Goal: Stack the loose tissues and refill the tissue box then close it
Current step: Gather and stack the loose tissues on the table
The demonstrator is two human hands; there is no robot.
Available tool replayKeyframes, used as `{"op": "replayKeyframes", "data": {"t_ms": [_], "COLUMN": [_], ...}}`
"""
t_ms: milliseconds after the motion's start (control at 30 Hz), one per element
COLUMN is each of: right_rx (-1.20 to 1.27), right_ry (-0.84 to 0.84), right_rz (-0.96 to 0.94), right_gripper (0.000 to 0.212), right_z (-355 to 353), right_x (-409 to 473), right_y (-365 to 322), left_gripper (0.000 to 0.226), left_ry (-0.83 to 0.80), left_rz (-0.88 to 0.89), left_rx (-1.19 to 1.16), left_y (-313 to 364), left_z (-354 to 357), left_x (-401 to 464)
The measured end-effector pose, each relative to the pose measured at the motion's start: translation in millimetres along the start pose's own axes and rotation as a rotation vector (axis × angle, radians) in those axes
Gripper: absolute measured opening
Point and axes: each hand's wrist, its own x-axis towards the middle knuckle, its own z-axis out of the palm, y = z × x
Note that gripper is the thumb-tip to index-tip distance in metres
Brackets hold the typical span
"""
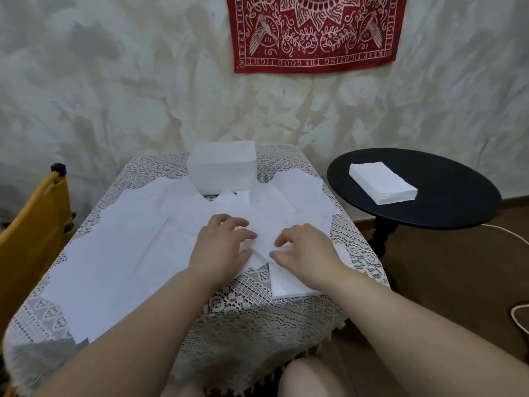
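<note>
- Head view, nearest first: a small stack of folded tissues (289,285) is seen at the near right of the lace-covered worktop (243,316), its long axis running roughly away from the person, leaning slightly left at the far end.
- Just beyond it, the left hand (220,247) and the right hand (303,250) are laid side by side on one tissue (262,242) in the middle of the worktop. The fingers of both hands are curled and slightly apart, the tips pressed on the paper; whether the sheet is pinched or only pressed cannot be told.
- The step in hand is judged to be the gathering or folding of a single sheet for the stack; the stacking is far from finished.
- Loose tissues (114,247) are spread flat and overlapping over the left and middle of the worktop, pointing in no common direction.
- The next move is judged to call for the sheet to be squared and laid on the near stack with edges matched.
- Farther back, the white tissue box (223,170) stands upright at the far edge, its long axis lying left to right; whether it is open cannot be told.
- Farthest right, a neat tissue pile (383,183) lies on a black round side table (458,196), well apart.
</note>
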Motion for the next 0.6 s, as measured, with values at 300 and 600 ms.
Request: {"op": "replayKeyframes", "data": {"t_ms": [300,600], "right_rx": [-0.014,-0.038], "right_ry": [0.036,0.204], "right_rz": [-0.08,-0.126], "right_gripper": [0.041,0.018], "right_z": [-1.8,-33.4], "right_x": [-1.8,-6.1], "right_y": [0.6,19.0], "left_gripper": [0.01,0.013], "left_ry": [0.189,0.092], "left_rz": [0.101,-0.089], "left_rx": [-0.046,-0.158], "left_y": [6.0,5.8], "left_z": [-3.0,-24.2], "left_x": [7.0,-5.2]}}
